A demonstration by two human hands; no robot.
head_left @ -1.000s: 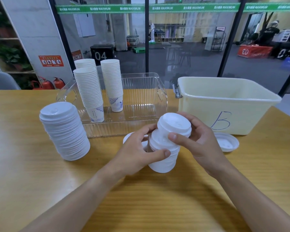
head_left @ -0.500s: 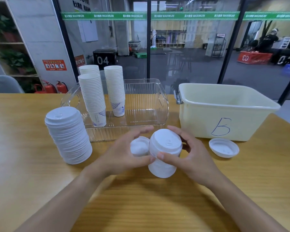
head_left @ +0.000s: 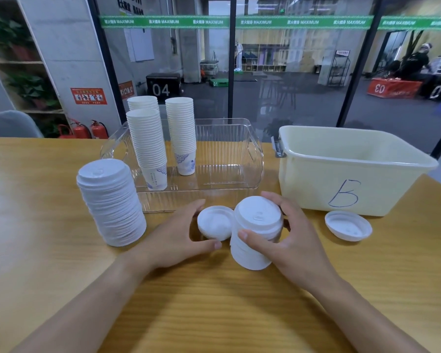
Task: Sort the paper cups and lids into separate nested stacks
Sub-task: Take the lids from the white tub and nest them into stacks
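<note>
Head view: right hand (head_left: 288,240) fingers curl round the lid stack (head_left: 255,235) (left hand (head_left: 178,235) fingers spread).

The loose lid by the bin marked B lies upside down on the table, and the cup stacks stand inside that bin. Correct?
Not quite. The loose lid does lie upside down on the table by the bin marked B, but the head view shows the cup stacks standing in the clear tray beside it.
</note>
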